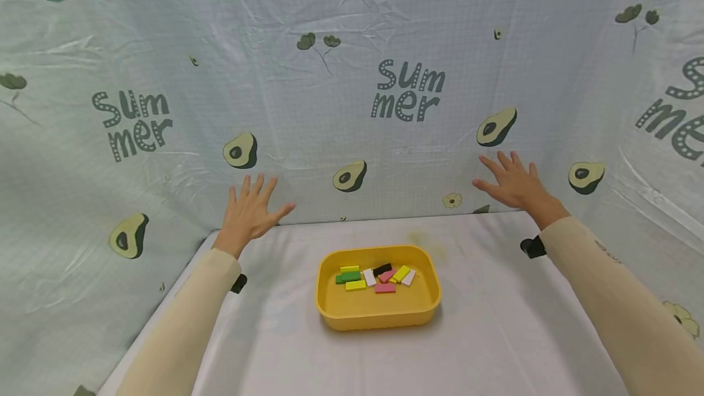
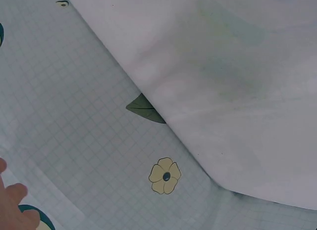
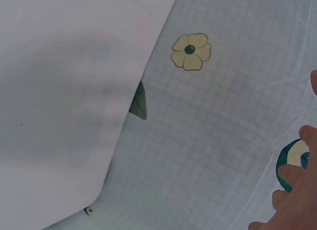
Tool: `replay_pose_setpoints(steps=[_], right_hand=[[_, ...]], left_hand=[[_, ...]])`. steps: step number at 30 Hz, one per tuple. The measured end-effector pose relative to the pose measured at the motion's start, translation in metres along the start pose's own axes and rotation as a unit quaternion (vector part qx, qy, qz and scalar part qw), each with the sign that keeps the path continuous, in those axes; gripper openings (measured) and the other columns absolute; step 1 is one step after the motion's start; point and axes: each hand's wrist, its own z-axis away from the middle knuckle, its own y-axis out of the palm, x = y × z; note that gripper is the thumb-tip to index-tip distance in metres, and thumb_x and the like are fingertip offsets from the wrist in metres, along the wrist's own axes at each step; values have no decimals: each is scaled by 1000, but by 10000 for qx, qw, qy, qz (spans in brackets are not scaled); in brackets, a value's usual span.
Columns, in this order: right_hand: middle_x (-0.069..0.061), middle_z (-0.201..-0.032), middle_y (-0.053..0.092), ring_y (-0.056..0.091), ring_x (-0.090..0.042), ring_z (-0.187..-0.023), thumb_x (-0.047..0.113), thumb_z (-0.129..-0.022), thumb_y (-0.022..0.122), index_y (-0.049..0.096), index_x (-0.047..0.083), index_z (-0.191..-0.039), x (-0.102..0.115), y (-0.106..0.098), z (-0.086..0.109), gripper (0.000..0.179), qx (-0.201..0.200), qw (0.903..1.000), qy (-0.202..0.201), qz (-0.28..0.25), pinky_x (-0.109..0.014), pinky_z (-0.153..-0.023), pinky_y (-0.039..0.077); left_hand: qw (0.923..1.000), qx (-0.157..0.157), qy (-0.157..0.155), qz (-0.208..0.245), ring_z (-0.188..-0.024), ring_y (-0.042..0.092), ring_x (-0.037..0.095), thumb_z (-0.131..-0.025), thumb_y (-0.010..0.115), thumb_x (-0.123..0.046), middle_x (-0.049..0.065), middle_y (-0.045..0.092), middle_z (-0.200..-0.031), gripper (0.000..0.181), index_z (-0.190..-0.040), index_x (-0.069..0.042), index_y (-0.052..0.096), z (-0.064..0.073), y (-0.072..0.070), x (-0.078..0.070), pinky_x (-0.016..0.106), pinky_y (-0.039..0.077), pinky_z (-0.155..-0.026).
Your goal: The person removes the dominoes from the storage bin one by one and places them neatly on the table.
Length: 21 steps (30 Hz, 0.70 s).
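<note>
Both hands are held up with fingers spread, apart from everything on the table. In the head view the left hand [image 1: 249, 216] is raised to the left of a yellow tray [image 1: 379, 316]. The right hand [image 1: 517, 185] is up at the right, near the back curtain. Inside the tray lie several small flat blocks: a green block [image 1: 350, 276], a black block [image 1: 382, 269], a pink block [image 1: 385, 288], a white block [image 1: 369, 277] and a yellow block [image 1: 355, 285] among them. Only some fingertips show in each wrist view.
A white-covered table [image 1: 286, 359] holds the tray near its middle. Behind it and along both sides hangs a pale curtain [image 1: 308, 121] printed with avocados and lettering. Each wrist carries a dark strap, such as the right wrist strap [image 1: 532, 247].
</note>
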Motion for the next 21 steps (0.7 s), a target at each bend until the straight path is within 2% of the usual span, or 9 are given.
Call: replay_pose_setpoints(steps=[5, 12, 21], right_hand=[[-35, -168, 6, -4, -60, -154, 66, -102, 41, 18, 11, -165, -1, -1, -2, 88, -95, 9999, -42, -65, -81, -116, -6], [-34, -168, 4, -5, -60, -153, 66, -102, 42, 17, 11, -166, -2, 0, -1, 88, -22, 9999, -14, -124, -81, -116, -8], [-35, -168, 7, -2, -61, -153, 65, -102, 43, 19, 10, -165, 0, 1, -1, 87, -86, 9999, -51, -53, -83, -115, -4]], left_hand=[[10000, -32, 1, 17, -158, 4, 51, -95, 37, -80, 25, 16, -171, 99, -166, -14, 21, 0, -1, 1, 75, 2, -123], [10000, 0, -1, -8, -159, 2, 50, -95, 36, -81, 23, 14, -172, 98, -167, -16, 20, -2, -3, 0, 74, 0, -123], [9999, -52, -36, -90, -158, 5, 52, -94, 35, -82, 24, 17, -171, 99, -166, -16, 21, -1, -3, 3, 75, 3, -123]])
